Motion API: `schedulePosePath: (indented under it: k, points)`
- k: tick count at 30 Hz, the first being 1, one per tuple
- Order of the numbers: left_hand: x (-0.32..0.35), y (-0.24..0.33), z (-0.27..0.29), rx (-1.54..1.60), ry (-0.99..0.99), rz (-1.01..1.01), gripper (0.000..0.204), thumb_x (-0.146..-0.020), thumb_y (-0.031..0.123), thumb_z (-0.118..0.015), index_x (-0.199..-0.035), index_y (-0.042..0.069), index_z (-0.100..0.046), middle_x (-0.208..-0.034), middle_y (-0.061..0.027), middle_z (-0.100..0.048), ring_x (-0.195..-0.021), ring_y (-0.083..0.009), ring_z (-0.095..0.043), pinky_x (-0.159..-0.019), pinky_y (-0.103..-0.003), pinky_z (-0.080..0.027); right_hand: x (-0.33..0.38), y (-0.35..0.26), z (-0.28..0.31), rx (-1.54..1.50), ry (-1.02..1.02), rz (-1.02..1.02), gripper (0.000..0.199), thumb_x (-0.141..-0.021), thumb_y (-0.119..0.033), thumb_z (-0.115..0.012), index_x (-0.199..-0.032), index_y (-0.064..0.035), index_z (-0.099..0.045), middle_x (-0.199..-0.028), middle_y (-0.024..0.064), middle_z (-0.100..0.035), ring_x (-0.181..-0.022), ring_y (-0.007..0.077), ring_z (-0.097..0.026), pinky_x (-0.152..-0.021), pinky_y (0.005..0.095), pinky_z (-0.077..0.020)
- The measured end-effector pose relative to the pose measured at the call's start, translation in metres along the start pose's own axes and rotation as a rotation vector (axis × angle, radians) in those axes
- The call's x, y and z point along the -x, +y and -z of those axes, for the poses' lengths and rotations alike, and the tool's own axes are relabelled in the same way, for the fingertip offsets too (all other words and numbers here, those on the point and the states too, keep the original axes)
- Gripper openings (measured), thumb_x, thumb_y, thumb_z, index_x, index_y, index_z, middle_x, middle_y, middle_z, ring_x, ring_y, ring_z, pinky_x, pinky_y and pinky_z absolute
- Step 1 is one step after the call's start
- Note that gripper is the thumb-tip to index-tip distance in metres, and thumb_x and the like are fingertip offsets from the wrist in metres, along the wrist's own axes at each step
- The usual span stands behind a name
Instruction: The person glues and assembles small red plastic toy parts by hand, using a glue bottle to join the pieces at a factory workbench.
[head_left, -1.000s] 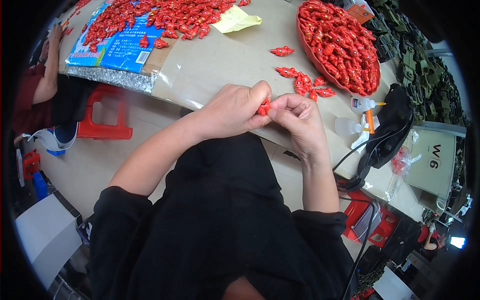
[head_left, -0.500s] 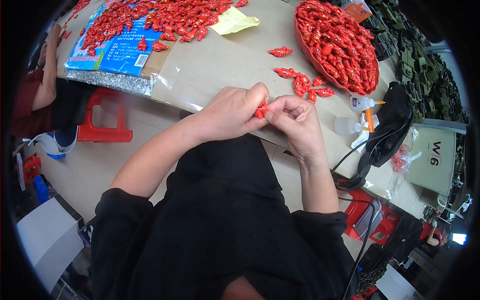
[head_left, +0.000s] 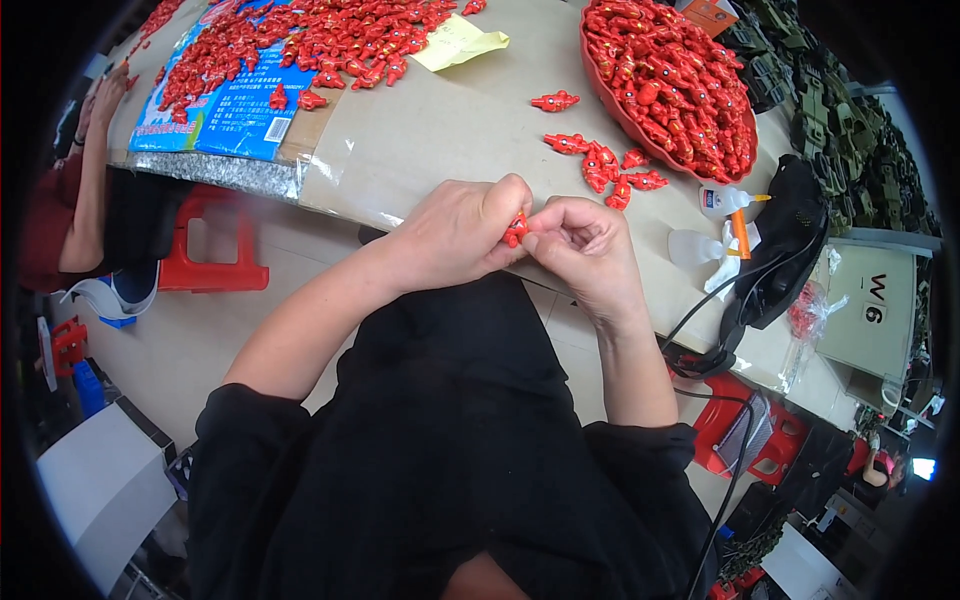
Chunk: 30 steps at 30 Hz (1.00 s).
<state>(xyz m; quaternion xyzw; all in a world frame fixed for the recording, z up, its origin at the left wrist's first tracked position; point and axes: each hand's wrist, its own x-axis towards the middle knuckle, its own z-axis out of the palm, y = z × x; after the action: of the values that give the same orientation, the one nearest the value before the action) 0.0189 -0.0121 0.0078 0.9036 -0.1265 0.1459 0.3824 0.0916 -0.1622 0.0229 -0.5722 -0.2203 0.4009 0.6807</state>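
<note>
In front of my body, by the table's near edge, my left hand (head_left: 455, 228) is closed around a small red toy figure (head_left: 515, 230). Thumb and forefinger of my right hand (head_left: 585, 245) pinch at the figure's right side, the other fingers curled; any smaller part between those fingertips cannot be made out. Beyond my hands lie several loose red figures (head_left: 600, 166) of the same kind. A red basin (head_left: 592, 75) heaped with them stands at the far right.
A big pile of red figures (head_left: 350, 40) covers a blue printed sheet (head_left: 240, 110) at far left, beside a yellow paper (head_left: 460, 42). Small glue bottles (head_left: 695, 248) and a black bag (head_left: 790, 240) sit at right. A co-worker's arm (head_left: 88, 200) reaches the table's left end.
My hands stay together with the figure between them, its angle slightly turned. The view has shifted a little. The co-worker's arm at left has moved slightly.
</note>
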Motion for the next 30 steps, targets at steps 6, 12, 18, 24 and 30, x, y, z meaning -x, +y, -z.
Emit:
schedulePosePath:
  k: [6, 12, 18, 24, 30]
  points:
    - [-0.001, 0.001, 0.002, 0.077, 0.005, 0.047, 0.03, -0.07, 0.015, -0.063, -0.083, 0.004, -0.038, -0.059, -0.0102, -0.046, -0.053, -0.0288, -0.05, -0.048, -0.034, -0.038, 0.001, -0.003, 0.0, -0.052, -0.027, -0.01, 0.003, -0.076, 0.001, -0.055, -0.077, 0.0025, -0.057, -0.069, 0.0013, -0.057, -0.06, 0.0022, -0.051, -0.054, 0.0149, -0.0407]
    - [-0.003, 0.007, 0.008, 0.126, -0.056, 0.075, 0.032, -0.074, 0.024, -0.06, -0.085, 0.004, -0.038, -0.063, -0.0118, -0.051, -0.058, -0.0309, -0.054, -0.051, -0.037, -0.04, 0.001, 0.0, 0.005, -0.1, -0.069, -0.003, 0.007, -0.079, -0.002, -0.053, -0.081, 0.0031, -0.057, -0.074, 0.0026, -0.058, -0.066, 0.004, -0.053, -0.06, 0.0172, -0.0421]
    - [-0.001, 0.001, 0.005, 0.111, -0.042, 0.069, 0.031, -0.076, 0.023, -0.058, -0.085, 0.003, -0.037, -0.062, -0.0131, -0.052, -0.058, -0.0324, -0.053, -0.052, -0.038, -0.04, 0.002, -0.002, 0.006, -0.092, -0.084, -0.021, 0.012, -0.081, -0.005, -0.051, -0.083, 0.0035, -0.058, -0.076, 0.0023, -0.058, -0.071, 0.0043, -0.051, -0.065, 0.0184, -0.041]
    - [-0.002, 0.003, 0.007, 0.099, -0.063, 0.116, 0.03, -0.073, 0.016, -0.06, -0.085, 0.003, -0.036, -0.063, -0.0149, -0.053, -0.06, -0.034, -0.054, -0.053, -0.04, -0.041, 0.0, 0.005, 0.005, -0.022, -0.046, 0.016, 0.011, -0.08, -0.003, -0.05, -0.085, 0.0033, -0.058, -0.076, 0.0035, -0.058, -0.068, 0.0054, -0.051, -0.062, 0.018, -0.0407]
    - [-0.003, 0.001, 0.008, 0.101, -0.063, 0.118, 0.03, -0.071, 0.012, -0.06, -0.084, 0.003, -0.035, -0.06, -0.0149, -0.052, -0.06, -0.0343, -0.054, -0.052, -0.041, -0.041, -0.003, 0.006, 0.003, 0.021, -0.044, 0.009, 0.01, -0.078, 0.0, -0.05, -0.085, 0.0032, -0.057, -0.074, 0.0022, -0.057, -0.065, 0.0041, -0.05, -0.06, 0.0171, -0.0387]
